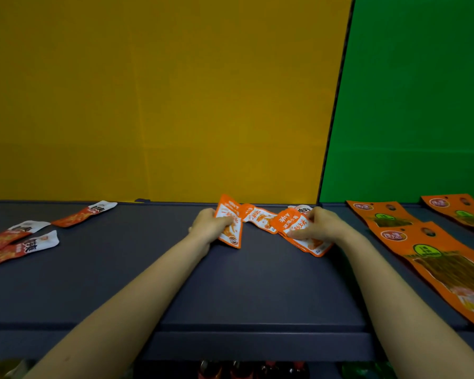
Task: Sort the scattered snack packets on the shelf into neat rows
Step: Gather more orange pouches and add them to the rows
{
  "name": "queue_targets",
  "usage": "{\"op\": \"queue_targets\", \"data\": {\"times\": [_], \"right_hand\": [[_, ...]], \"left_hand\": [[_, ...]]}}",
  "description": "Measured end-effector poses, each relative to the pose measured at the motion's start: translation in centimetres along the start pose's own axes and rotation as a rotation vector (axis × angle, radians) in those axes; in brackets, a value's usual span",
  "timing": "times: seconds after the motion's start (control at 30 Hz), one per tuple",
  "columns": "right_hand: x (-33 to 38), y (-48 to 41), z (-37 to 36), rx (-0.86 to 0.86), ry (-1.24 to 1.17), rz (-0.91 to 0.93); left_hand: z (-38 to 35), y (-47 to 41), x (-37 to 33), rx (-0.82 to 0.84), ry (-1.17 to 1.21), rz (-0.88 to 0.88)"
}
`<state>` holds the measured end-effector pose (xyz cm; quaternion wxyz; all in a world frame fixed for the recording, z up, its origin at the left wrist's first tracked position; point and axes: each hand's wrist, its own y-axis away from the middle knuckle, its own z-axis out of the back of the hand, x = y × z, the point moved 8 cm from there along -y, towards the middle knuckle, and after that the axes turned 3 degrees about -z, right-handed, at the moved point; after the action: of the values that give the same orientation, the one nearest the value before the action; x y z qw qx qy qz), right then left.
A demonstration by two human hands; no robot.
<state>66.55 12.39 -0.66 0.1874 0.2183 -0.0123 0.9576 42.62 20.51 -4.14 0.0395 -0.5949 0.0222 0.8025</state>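
While in left hand, packet front-to-back.

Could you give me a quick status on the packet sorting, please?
Left hand grips one orange packet. Right hand pinches an orange stack. Loose packet between them. Red packets scattered far left.

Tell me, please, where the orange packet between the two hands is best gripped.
Probably pinch the middle packet by its near long edge, coming from the front. It lies flat on the shelf; the left packet in the left hand and the right stack in the right hand crowd its ends, and the wall sits close behind.
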Motion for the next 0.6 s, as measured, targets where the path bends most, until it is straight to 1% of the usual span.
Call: {"op": "queue_targets", "data": {"times": [0.07,0.1,0.17,0.23,0.3,0.4,0.53,0.6], "right_hand": [[0.1,0.2,0.1,-0.033,-0.021,0.005],[0.2,0.3,0.2,-0.041,-0.026,0.007],[0.4,0.4,0.1,-0.049,-0.027,0.025],[0.6,0.4,0.0,-0.049,0.006,0.050],[0.6,0.4,-0.2,-0.039,0.034,0.059],[0.6,0.3,-0.2,-0.039,0.039,0.063],[0.6,0.3,-0.3,-0.040,0.036,0.068],[0.6,0.2,-0.3,-0.040,0.036,0.065]], "left_hand": [[-1.8,-4.6,2.7,-0.029,-0.011,0.049],[-2.5,-4.9,2.5,-0.042,-0.019,0.062],[-3.2,-1.2,-0.8,-0.047,-0.058,0.081],[-3.7,0.7,-2.7,-0.081,-0.161,0.084],[-4.5,0.5,-3.1,-0.116,-0.223,0.082],[-5.8,-0.4,-3.4,-0.112,-0.254,0.072],[-6.1,-1.2,-3.5,-0.132,-0.269,0.149],[-6.1,-1.3,-3.7,-0.108,-0.265,0.192]]}}
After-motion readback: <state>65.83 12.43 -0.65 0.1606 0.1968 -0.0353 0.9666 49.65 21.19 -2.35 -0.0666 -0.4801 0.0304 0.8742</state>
